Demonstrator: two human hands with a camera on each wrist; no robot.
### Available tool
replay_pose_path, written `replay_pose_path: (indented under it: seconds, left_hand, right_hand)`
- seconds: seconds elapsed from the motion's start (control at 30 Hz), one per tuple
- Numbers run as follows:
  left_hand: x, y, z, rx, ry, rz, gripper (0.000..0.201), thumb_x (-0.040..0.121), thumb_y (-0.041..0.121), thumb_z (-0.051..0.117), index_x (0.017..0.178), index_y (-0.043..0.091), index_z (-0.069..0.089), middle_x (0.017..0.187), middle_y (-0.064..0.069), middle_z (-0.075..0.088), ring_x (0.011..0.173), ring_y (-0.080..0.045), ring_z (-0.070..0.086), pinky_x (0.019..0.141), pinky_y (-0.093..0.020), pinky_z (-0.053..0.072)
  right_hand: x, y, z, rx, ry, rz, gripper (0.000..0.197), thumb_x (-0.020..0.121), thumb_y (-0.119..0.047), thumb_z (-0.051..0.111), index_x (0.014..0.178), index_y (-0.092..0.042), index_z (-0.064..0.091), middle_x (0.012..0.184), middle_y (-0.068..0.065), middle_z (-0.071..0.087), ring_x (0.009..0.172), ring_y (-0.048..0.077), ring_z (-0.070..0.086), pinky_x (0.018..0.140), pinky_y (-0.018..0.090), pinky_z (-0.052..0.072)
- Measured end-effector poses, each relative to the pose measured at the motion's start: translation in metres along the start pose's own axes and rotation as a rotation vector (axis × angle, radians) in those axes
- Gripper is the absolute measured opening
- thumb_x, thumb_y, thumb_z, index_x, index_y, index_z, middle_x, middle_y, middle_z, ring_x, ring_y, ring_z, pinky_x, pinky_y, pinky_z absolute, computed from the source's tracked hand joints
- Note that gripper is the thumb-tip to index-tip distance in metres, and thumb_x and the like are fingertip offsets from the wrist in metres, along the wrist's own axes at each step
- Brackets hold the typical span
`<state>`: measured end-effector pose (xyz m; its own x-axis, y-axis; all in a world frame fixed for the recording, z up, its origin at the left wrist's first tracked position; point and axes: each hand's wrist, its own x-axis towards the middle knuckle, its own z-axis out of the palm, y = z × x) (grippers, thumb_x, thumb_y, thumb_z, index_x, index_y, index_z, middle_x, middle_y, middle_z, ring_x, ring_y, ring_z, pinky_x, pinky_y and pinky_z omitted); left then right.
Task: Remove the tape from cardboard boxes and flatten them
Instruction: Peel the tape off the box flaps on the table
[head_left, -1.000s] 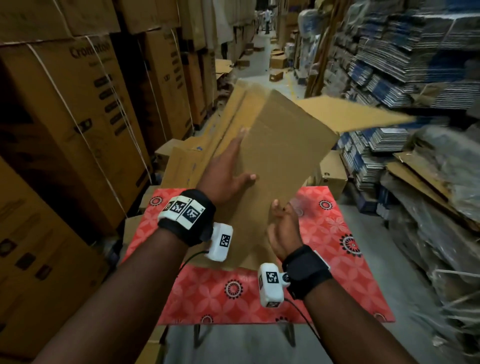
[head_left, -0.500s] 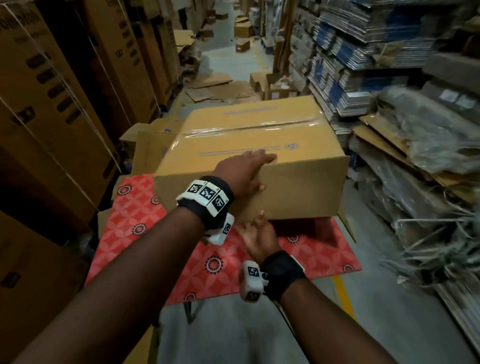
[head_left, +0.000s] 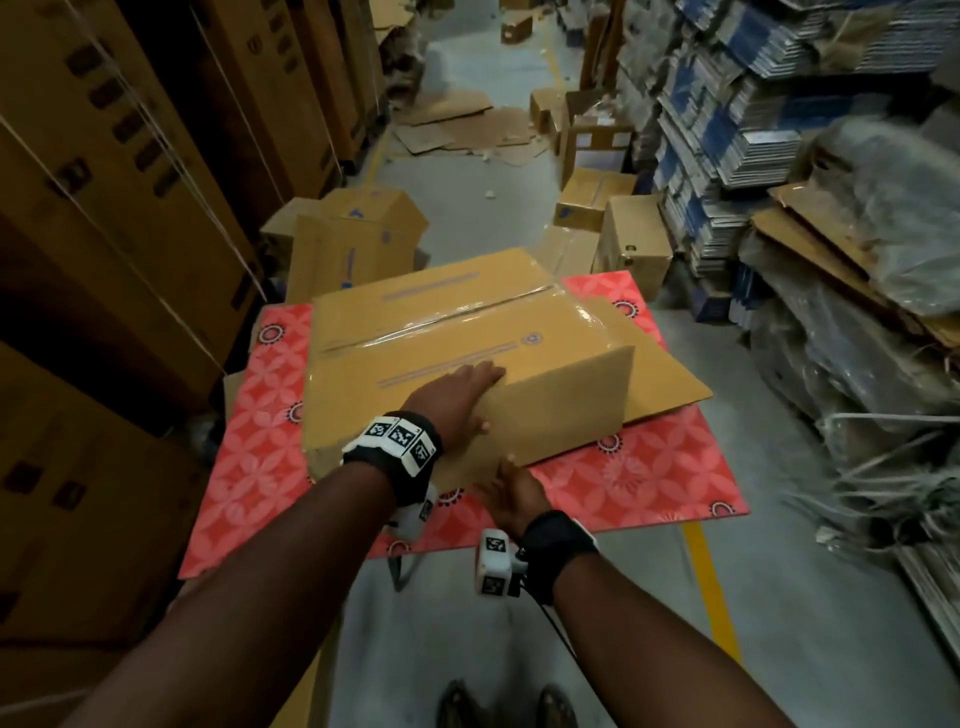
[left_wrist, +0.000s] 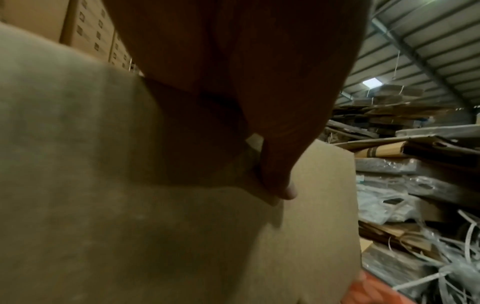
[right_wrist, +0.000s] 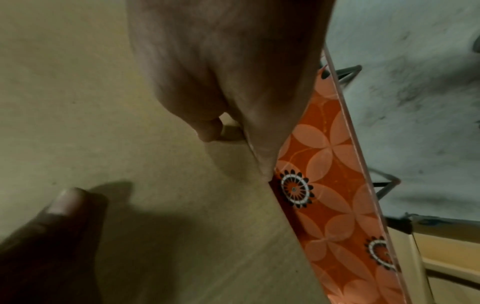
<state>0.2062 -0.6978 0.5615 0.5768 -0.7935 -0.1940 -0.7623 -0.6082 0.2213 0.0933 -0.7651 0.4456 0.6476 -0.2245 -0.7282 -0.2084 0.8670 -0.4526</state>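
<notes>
A brown cardboard box (head_left: 467, 332) lies on the red flower-patterned table (head_left: 649, 467). Clear tape (head_left: 452, 317) runs along its top seam. One loose flap (head_left: 660, 374) sticks out flat to the right. My left hand (head_left: 457, 395) lies over the near top edge, fingers flat on the top. Its thumb (left_wrist: 280, 181) presses the near face of the box (left_wrist: 130, 205). My right hand (head_left: 511, 488) holds the bottom near edge. In the right wrist view its thumb (right_wrist: 207, 129) is on the box (right_wrist: 130, 102) and its fingers tuck under at the table (right_wrist: 332, 205).
Tall stacked cartons (head_left: 104, 208) wall the left side. Smaller boxes (head_left: 353, 234) stand behind the table, more at the right (head_left: 634, 239). Flattened cardboard (head_left: 467, 124) litters the aisle floor. Bundled flat stock (head_left: 753, 130) and plastic-wrapped piles with loose straps (head_left: 857, 364) line the right.
The box was tipped up in the air a second ago; both hands have swung it down so it lies taped side up on the table. My view has dropped lower.
</notes>
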Motion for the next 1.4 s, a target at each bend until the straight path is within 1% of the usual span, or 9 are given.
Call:
replay_pose_path:
  seconds: [0.2,0.33,0.5,0.63,0.8,0.9,1.03,1.2,1.4]
  left_hand:
    - [-0.013,-0.043,0.054,0.089,-0.089,-0.024,0.087,0.084,0.035,0.070,0.152,0.025,0.016,0.161,-0.004,0.011,0.145,-0.026,0.021,0.111,-0.043,0.031]
    - [-0.025,-0.068,0.069,0.073,0.004,-0.117,0.083,0.086,0.034,0.066,0.152,0.026,0.016,0.162,-0.002,0.010,0.148,-0.026,0.016,0.115,-0.046,0.024]
    - [-0.038,-0.090,0.066,-0.076,0.034,-0.081,0.087,0.081,0.063,0.059,0.151,0.025,0.026,0.162,0.000,0.013,0.148,-0.021,0.016,0.118,-0.042,0.021]
    - [-0.057,-0.119,0.066,-0.146,0.123,-0.161,0.092,0.076,0.079,0.027,0.148,0.023,0.035,0.159,0.000,0.024,0.145,-0.020,0.026,0.114,-0.049,0.026]
    - [-0.083,-0.181,0.072,-0.170,0.120,-0.392,0.079,0.083,0.067,0.044,0.151,0.033,0.024,0.162,-0.004,0.012,0.149,-0.027,0.011,0.114,-0.060,0.019]
    - [-0.090,-0.196,0.072,-0.200,0.122,-0.513,0.084,0.080,0.070,0.049,0.151,0.039,0.017,0.162,-0.011,0.005,0.147,-0.039,0.006,0.113,-0.063,0.016]
    - [-0.090,-0.183,0.068,-0.286,0.182,-0.520,0.085,0.080,0.059,0.056,0.152,0.027,0.025,0.160,-0.019,0.004,0.144,-0.044,0.017,0.116,-0.052,0.024]
    - [-0.093,-0.171,0.077,-0.314,0.204,-0.540,0.083,0.084,0.061,0.057,0.153,0.029,0.024,0.162,-0.015,0.003,0.136,-0.036,0.040,0.111,-0.045,0.035]
    - [-0.099,-0.112,0.085,-0.256,0.137,-0.531,0.076,0.090,0.047,0.058,0.153,0.023,0.021,0.160,-0.021,0.005,0.124,-0.042,0.050,0.105,-0.041,0.040]
  right_hand:
    - [0.012,-0.012,-0.015,0.051,-0.023,-0.016,0.041,0.104,-0.044,0.033,0.086,-0.014,0.056,0.066,0.003,0.060,0.074,0.022,0.055,0.076,0.038,0.044]
    - [-0.003,-0.035,-0.007,-0.019,-0.116,-0.084,0.041,0.103,-0.046,0.033,0.107,-0.014,0.057,0.105,0.008,0.064,0.106,0.025,0.057,0.105,0.052,0.040]
    - [0.001,-0.044,0.002,-0.260,-0.016,-0.209,0.034,0.093,-0.042,0.061,0.110,-0.013,0.057,0.110,0.013,0.064,0.098,0.027,0.064,0.079,0.048,0.058]
    - [0.016,-0.044,0.000,-0.552,0.216,-0.528,0.072,0.062,-0.054,0.077,0.116,-0.009,0.061,0.110,0.009,0.071,0.096,0.021,0.070,0.088,0.043,0.058]
    - [0.004,-0.060,0.004,-0.972,0.520,-0.775,0.122,0.060,-0.052,0.085,0.148,-0.001,0.017,0.153,0.021,0.024,0.144,0.033,0.021,0.117,0.044,0.026]
    - [-0.004,-0.073,0.013,-1.553,0.614,-0.966,0.094,0.074,-0.059,0.072,0.144,-0.014,0.029,0.159,0.018,0.014,0.147,0.034,0.011,0.116,0.055,0.011]
    - [0.006,-0.090,0.026,-1.942,0.191,-0.945,0.043,0.091,-0.040,0.054,0.127,-0.019,0.046,0.140,0.008,0.042,0.134,0.033,0.038,0.108,0.054,0.029]
    - [0.013,-0.096,0.026,-2.218,0.095,-0.718,0.066,0.096,-0.056,0.041,0.151,-0.028,0.020,0.163,0.012,0.007,0.148,0.039,0.007,0.113,0.060,0.019]
    - [0.022,-0.124,0.019,-2.080,0.158,-0.730,0.055,0.094,-0.036,0.056,0.143,-0.024,0.037,0.158,0.016,0.019,0.146,0.042,0.014,0.115,0.054,0.026]
